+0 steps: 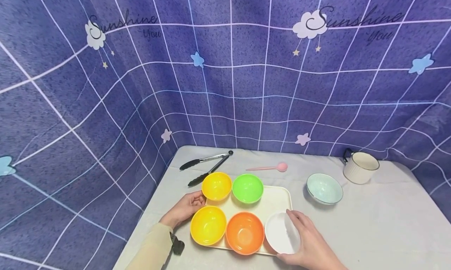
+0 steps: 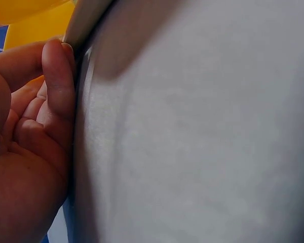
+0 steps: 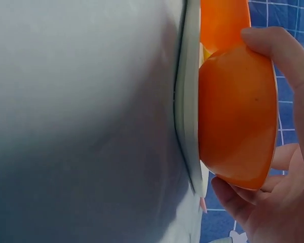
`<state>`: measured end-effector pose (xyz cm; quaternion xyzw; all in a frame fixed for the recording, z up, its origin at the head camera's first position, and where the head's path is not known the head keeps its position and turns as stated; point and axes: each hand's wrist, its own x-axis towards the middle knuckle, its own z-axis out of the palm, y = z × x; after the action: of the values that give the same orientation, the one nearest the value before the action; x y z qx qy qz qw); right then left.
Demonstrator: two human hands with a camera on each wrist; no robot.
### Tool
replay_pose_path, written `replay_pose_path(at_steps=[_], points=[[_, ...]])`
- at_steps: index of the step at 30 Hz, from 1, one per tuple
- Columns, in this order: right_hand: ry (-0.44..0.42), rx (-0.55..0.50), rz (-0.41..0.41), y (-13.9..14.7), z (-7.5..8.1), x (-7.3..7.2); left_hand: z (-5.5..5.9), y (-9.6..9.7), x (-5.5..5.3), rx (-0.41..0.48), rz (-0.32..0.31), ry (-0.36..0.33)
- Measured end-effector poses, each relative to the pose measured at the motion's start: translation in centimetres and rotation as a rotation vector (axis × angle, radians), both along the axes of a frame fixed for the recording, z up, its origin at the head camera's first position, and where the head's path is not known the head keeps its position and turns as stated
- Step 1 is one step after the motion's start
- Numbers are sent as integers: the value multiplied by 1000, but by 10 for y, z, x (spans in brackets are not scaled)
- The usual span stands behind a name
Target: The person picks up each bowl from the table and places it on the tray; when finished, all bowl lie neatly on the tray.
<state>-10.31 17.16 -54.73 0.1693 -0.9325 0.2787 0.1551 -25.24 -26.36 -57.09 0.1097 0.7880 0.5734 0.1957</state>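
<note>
A cream tray (image 1: 276,197) carries several bowls: two yellow bowls (image 1: 208,225) on its left, a green bowl (image 1: 248,188) at the back, and an orange bowl (image 1: 245,233) at the front middle. At the front right corner sits a bowl with a white inside (image 1: 282,232) and an orange outside (image 3: 238,116). My right hand (image 1: 310,240) grips that bowl, thumb and fingers spread around its rim and side. On the left, my left hand (image 1: 184,209) pinches the tray's edge (image 2: 86,23) between thumb and forefinger, close beside the yellow bowls.
Black-handled tongs (image 1: 211,166) lie behind the tray, with a pink spoon (image 1: 267,168) to their right. A pale blue bowl (image 1: 324,189) and a cream pot (image 1: 361,168) stand at the right. A patterned curtain (image 1: 225,86) closes off the table's back.
</note>
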Motion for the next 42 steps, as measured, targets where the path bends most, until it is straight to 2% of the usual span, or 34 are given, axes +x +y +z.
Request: replay_pose_path(at_steps=[7,12,15,21,27,34,42], points=[[-40,-9,-8,2,-1,2,0,0,0,-9,2,15],[-90,-22,-8,6,5,2,2,1,1,-4,8,4],[-56,-30,-17,14,14,-3,1,1,1,6,11,-11],[-11,-48,-65,55,32,-26,0,-1,0,18,10,-15],[1,-38,-124,99,37,-54,-1,-1,0,25,9,-12],[46,-34,-144,133,29,-82,0,2,2,25,16,-14],[10,-49,-151,146,11,-98,3,3,4,28,13,-7]])
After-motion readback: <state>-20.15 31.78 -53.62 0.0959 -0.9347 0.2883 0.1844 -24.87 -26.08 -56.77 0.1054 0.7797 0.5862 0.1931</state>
